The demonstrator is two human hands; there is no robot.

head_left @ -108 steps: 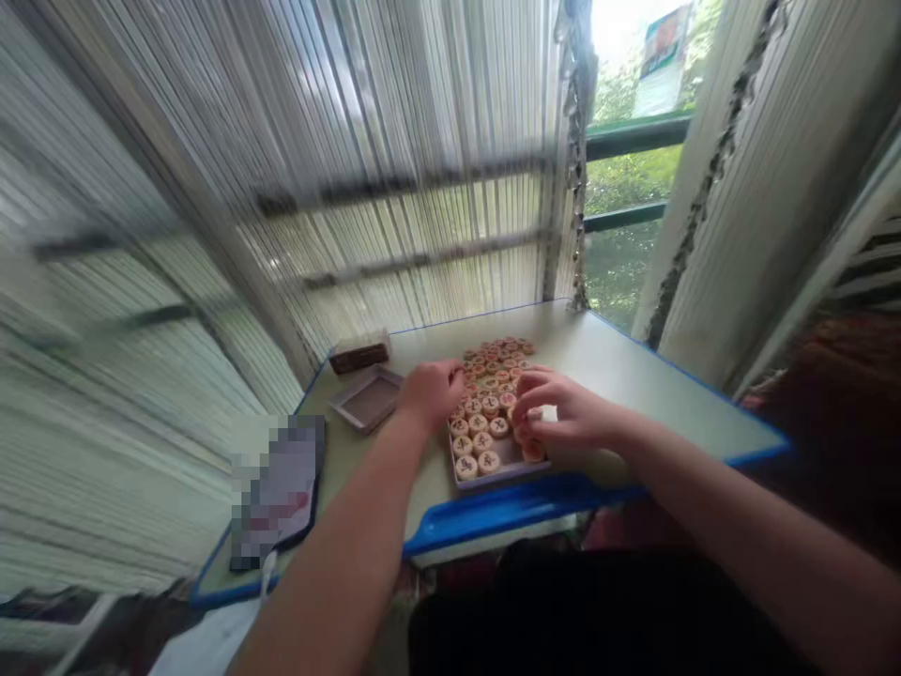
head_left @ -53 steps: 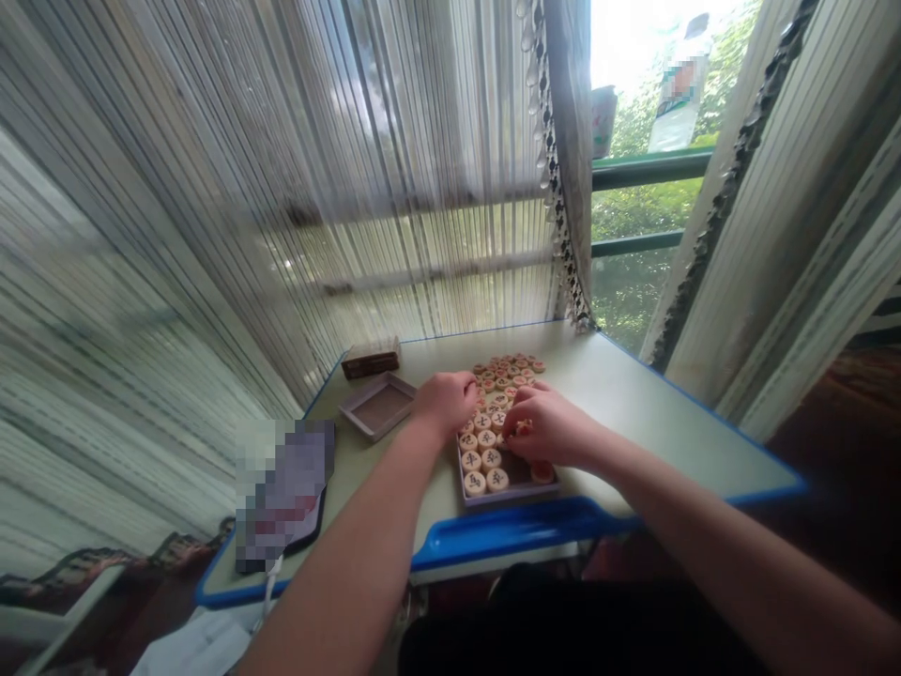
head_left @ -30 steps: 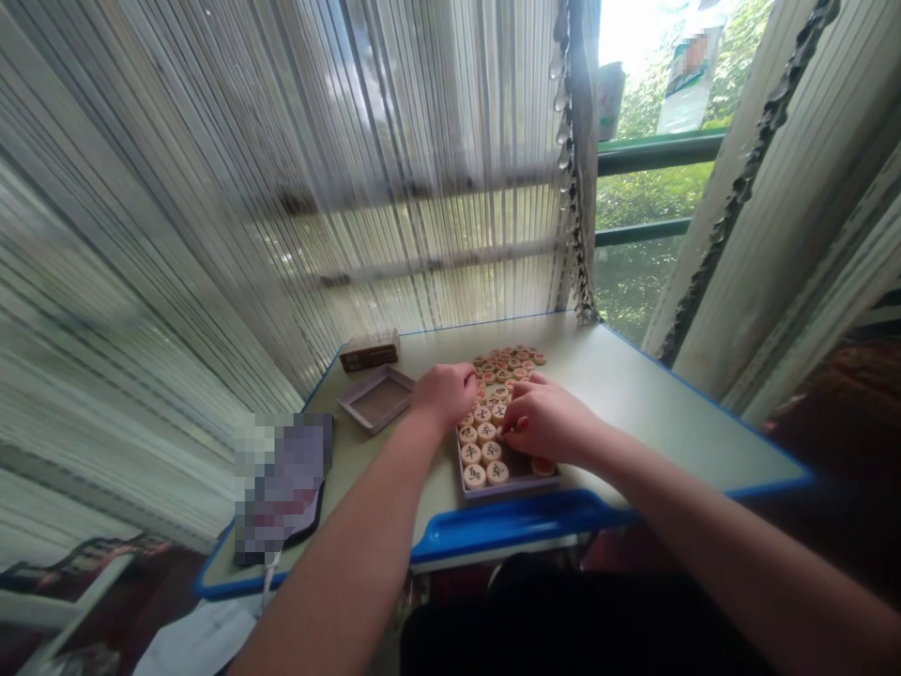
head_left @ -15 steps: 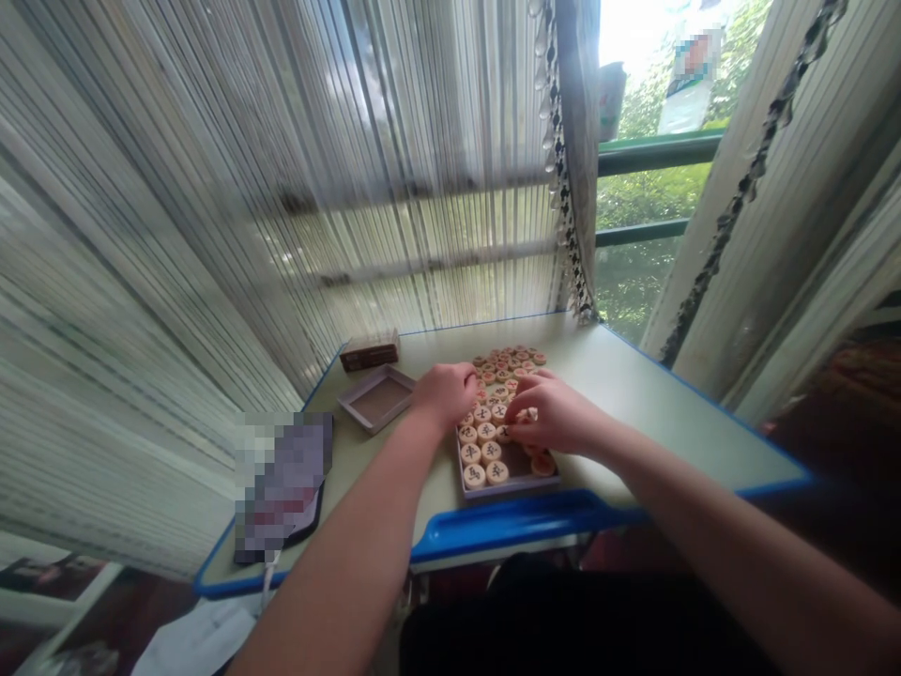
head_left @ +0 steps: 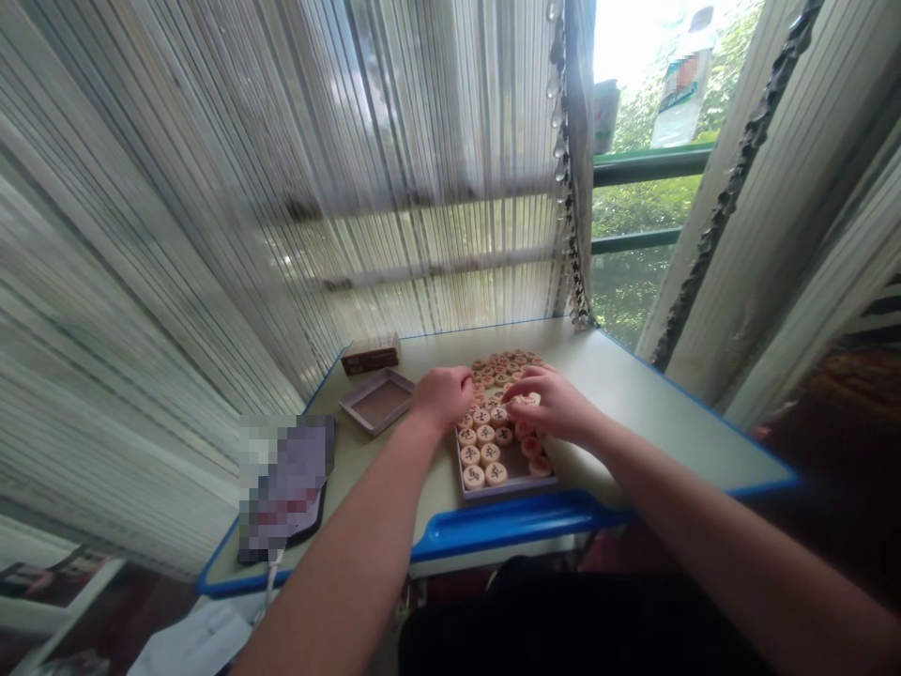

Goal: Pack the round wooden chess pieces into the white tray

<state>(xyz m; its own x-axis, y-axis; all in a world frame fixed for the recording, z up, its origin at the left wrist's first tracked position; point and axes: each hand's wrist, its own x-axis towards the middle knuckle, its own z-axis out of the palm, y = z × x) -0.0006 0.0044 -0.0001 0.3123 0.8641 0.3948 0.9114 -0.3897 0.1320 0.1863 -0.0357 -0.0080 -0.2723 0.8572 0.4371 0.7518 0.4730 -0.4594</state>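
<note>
A shallow box (head_left: pixel 508 486) stands at the table's near edge and holds several round wooden pieces with black or red characters. Two columns of black-marked pieces (head_left: pixel 485 454) line its left side, and red-marked pieces (head_left: pixel 539 466) its right side. My left hand (head_left: pixel 448 394) rests at the box's upper left with its fingers curled; what they hold, if anything, is hidden. My right hand (head_left: pixel 547 402) reaches over the box from the right, fingers bent and apart above the pieces. Beyond both hands lies a heap of red-marked pieces (head_left: pixel 508 360).
An open box lid (head_left: pixel 378 399) lies left of my left hand, with a small brown carton (head_left: pixel 371 353) behind it. A phone or tablet (head_left: pixel 288 488) with a cable is at the table's left edge. A blue ledge (head_left: pixel 513 521) lines the near edge; striped curtains hang behind.
My right hand has moved slightly away from me and up over the pieces, uncovering a black-marked piece and red-marked pieces in the box. My left hand has hardly moved.
</note>
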